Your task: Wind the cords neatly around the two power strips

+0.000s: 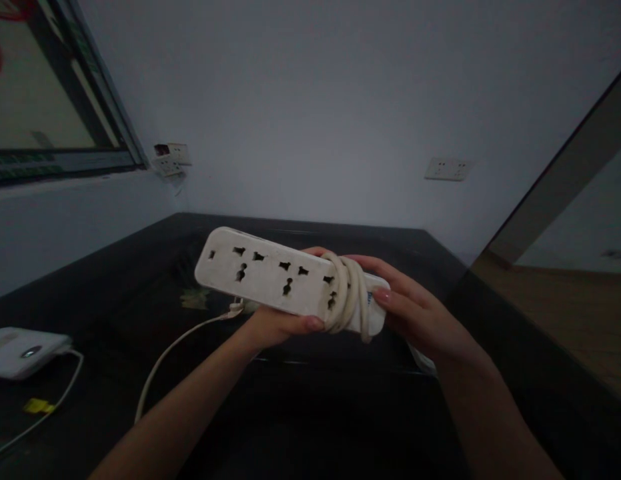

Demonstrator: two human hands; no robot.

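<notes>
A white power strip (pixel 263 268) is held up in front of me, tilted with its left end higher, its socket face towards me. Several turns of its pale cord (pixel 351 293) wrap around the right end. My left hand (pixel 283 325) grips the strip from below, its thumb lying along the lower edge beside the cord. Around the right end closes my right hand (pixel 415 303), thumb on the face by the outermost turn, other fingers behind and hidden. Below the strip's left part, a plug (pixel 234 308) shows with a cable running down behind my left forearm.
On the black countertop (pixel 140 267) at left lies a white device (pixel 27 352) with a cable and a yellow tag (pixel 39 405). Wall sockets (pixel 447 169) sit at right, more sockets (pixel 171 159) in the left corner by a window (pixel 50 87). A pale object (pixel 423 360) is partly hidden behind my right wrist.
</notes>
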